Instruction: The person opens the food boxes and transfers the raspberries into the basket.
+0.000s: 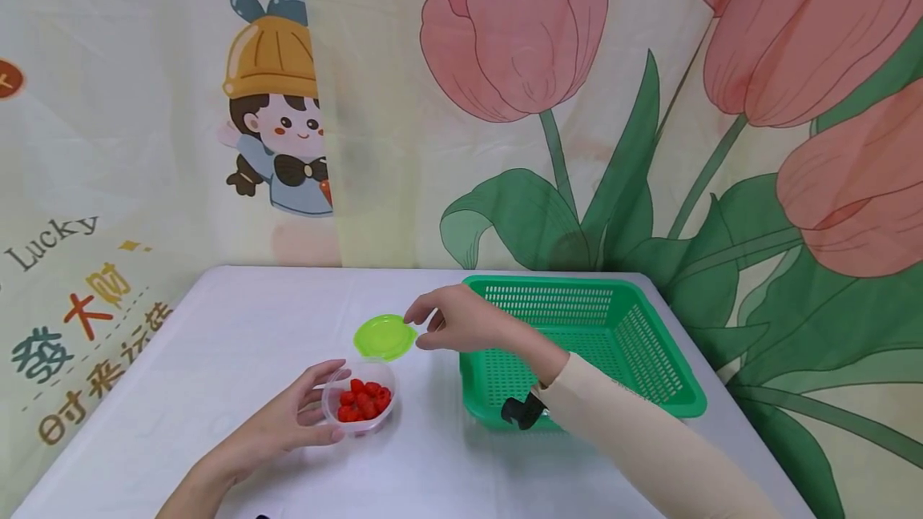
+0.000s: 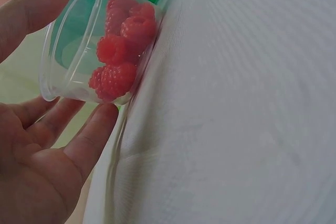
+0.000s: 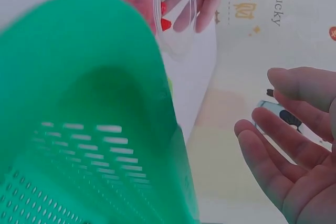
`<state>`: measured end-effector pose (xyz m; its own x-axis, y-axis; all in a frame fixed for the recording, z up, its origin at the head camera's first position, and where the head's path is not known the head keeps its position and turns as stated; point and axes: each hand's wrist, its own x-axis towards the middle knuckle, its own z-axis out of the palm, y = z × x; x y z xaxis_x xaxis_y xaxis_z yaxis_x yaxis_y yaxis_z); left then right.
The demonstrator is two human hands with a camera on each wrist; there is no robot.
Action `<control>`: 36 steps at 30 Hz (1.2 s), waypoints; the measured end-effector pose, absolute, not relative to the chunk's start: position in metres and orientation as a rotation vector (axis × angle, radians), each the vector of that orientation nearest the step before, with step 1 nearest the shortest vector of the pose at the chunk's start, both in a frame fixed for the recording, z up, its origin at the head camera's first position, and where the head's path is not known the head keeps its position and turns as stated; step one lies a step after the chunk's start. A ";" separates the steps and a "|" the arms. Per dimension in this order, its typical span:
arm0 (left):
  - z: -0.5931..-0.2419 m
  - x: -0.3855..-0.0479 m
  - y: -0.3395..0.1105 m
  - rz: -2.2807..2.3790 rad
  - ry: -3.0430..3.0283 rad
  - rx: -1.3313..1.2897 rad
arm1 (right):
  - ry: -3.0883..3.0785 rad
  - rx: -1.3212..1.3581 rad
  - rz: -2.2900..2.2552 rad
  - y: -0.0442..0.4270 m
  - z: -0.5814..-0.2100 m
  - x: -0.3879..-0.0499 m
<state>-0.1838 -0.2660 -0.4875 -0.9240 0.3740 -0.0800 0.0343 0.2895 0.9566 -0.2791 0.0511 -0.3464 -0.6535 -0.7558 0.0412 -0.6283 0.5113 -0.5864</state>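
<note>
A clear plastic tub (image 1: 392,391) of red raspberries (image 1: 364,400) stands upright on the table. My left hand (image 1: 299,411) holds it from the left, thumb on the near side and fingers on the far side. The left wrist view shows the raspberries (image 2: 123,51) through the wall of the tub (image 2: 73,80), with the thumb at its rim. Above the table, between the lime-green lid (image 1: 384,337) and the green basket, hovers my right hand (image 1: 461,319). Its fingers are loosely bent, and the right wrist view shows no object in that hand (image 3: 294,145).
A large green perforated basket (image 1: 649,359) takes up the table's right side, under my right forearm. White cloth covers the table (image 1: 267,311). A printed curtain (image 1: 382,102) with tulips and a cartoon figure hangs behind the table.
</note>
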 end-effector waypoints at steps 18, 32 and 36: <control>-0.488 -0.185 -0.266 1.646 2.269 0.314 | 2.480 -1.136 -0.826 0.008 -0.371 -0.263; -0.485 -0.184 -0.266 1.631 2.265 0.306 | 2.468 -1.123 -0.779 -0.010 -0.401 -0.255; -0.485 -0.184 -0.267 1.654 2.251 0.323 | 2.461 -1.114 -0.771 -0.013 -0.405 -0.254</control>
